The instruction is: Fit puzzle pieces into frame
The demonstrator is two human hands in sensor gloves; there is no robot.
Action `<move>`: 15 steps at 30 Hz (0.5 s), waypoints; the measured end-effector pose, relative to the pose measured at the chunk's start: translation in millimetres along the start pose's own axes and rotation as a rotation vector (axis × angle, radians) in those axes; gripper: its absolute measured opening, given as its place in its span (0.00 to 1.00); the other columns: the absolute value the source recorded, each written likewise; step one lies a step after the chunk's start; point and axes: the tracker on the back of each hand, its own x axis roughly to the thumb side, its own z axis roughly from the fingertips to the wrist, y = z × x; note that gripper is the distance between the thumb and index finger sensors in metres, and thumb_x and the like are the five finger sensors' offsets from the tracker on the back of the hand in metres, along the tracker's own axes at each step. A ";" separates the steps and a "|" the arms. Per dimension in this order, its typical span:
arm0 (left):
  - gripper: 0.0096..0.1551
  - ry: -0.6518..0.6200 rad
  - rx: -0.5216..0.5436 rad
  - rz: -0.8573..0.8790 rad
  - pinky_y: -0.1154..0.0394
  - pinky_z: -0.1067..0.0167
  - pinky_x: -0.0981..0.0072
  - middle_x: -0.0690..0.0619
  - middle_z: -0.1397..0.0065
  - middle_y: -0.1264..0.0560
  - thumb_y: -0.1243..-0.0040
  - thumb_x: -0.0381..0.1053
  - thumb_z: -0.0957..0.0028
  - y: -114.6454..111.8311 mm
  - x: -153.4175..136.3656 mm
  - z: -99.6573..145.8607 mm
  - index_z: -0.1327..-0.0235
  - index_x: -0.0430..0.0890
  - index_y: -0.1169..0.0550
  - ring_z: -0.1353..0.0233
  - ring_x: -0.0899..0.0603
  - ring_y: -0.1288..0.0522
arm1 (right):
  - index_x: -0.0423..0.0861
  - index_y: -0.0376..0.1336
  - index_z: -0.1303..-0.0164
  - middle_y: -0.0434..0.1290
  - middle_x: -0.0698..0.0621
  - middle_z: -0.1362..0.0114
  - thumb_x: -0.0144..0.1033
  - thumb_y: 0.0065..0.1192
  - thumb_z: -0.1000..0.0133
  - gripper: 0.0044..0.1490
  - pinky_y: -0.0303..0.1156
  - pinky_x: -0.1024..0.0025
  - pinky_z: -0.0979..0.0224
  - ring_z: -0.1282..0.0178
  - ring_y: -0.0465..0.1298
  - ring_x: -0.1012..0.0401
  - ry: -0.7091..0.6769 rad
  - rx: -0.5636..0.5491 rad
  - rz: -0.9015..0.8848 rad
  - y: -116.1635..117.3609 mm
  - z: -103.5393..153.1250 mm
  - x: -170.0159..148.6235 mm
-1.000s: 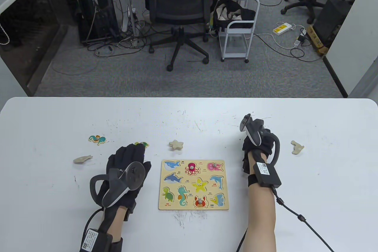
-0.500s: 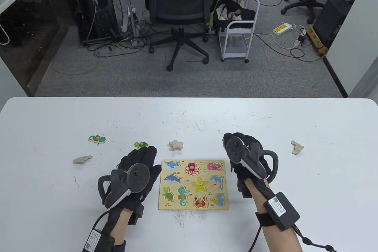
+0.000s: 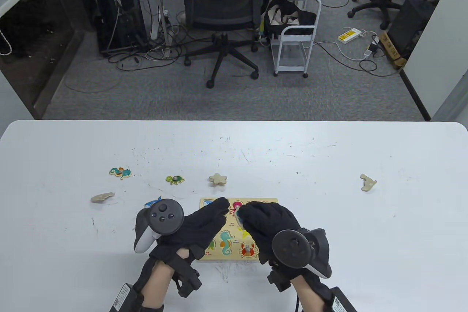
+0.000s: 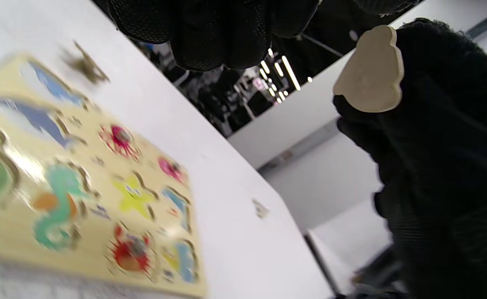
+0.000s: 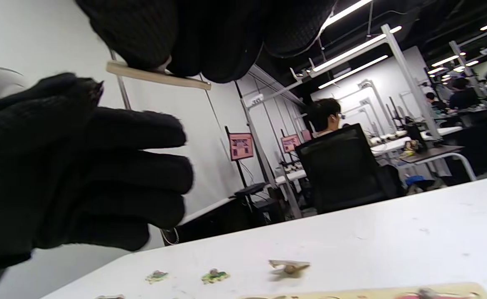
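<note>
White table (image 3: 329, 217): above the puzzle frame (image 3: 234, 253), the right hand (image 3: 268, 224) pinches a plain wooden piece (image 4: 370, 70); the left hand (image 3: 197, 228) hovers, fingers extended.

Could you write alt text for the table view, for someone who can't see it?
Two black-gloved hands, left hand and right hand, meet over a wooden sea-animal puzzle frame on a white table. Loose pieces lie beyond it, including a starfish piece and a turtle piece.
</note>
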 end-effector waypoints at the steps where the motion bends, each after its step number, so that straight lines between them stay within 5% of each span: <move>1: 0.43 -0.009 -0.027 0.044 0.32 0.24 0.44 0.50 0.17 0.28 0.56 0.72 0.44 -1.0 -2.1 -1.3 0.16 0.55 0.37 0.20 0.39 0.28 | 0.66 0.69 0.44 0.77 0.64 0.35 0.47 0.72 0.54 0.26 0.72 0.57 0.26 0.36 0.79 0.62 -0.022 0.010 0.005 -0.5 0.5 0.6; 8: 0.47 -0.084 -0.270 0.400 0.32 0.24 0.44 0.48 0.16 0.28 0.60 0.73 0.43 -16.6 -14.0 -11.8 0.14 0.51 0.41 0.20 0.38 0.28 | 0.67 0.69 0.45 0.76 0.65 0.35 0.46 0.73 0.54 0.25 0.70 0.56 0.25 0.35 0.78 0.62 -0.154 -0.024 -0.092 5.7 4.5 1.0; 15: 0.46 -0.133 -0.366 0.536 0.30 0.24 0.46 0.50 0.18 0.26 0.56 0.72 0.41 -24.2 -16.7 -16.5 0.14 0.50 0.42 0.22 0.40 0.26 | 0.68 0.69 0.46 0.76 0.66 0.34 0.45 0.73 0.54 0.25 0.67 0.55 0.23 0.31 0.76 0.62 -0.181 -0.039 -0.105 10.3 6.9 -0.3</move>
